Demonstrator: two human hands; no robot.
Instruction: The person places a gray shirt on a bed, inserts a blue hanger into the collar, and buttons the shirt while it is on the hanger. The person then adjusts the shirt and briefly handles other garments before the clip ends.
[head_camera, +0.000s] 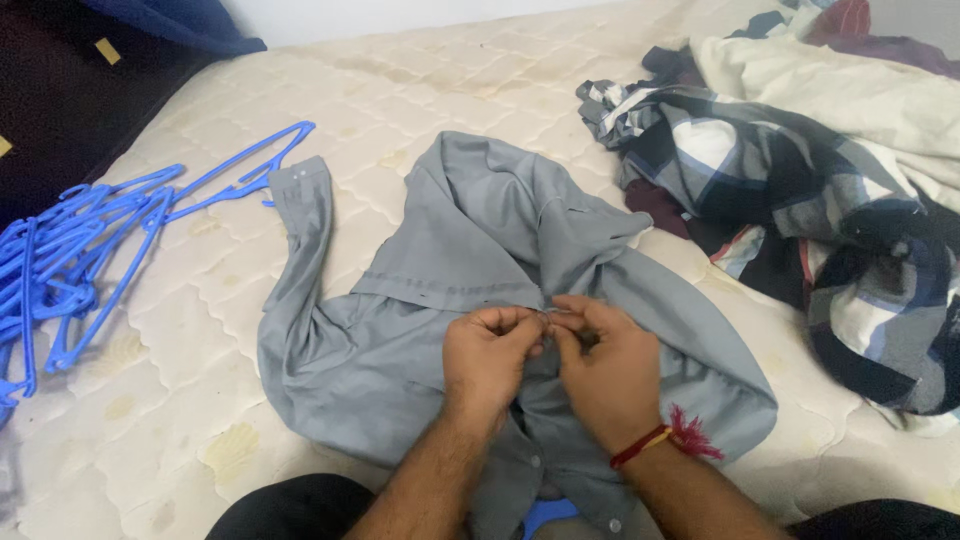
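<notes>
grey shirt (470, 290) pinched between both hands

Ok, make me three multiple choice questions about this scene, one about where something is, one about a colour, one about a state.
1. Where do the hangers lie?
A. left of the grey shirt
B. on the plaid pile
C. in a hand

2. What colour are the hangers?
A. red
B. blue
C. white

3. What are the left hand and right hand doing?
A. resting flat on the mattress
B. lifting a hanger
C. pinching the shirt front together

Answers: 1 A, they lie on the mattress left of the shirt. 2 B, all are bright blue. 3 C, both hands' fingertips meet on the shirt's front.
</notes>
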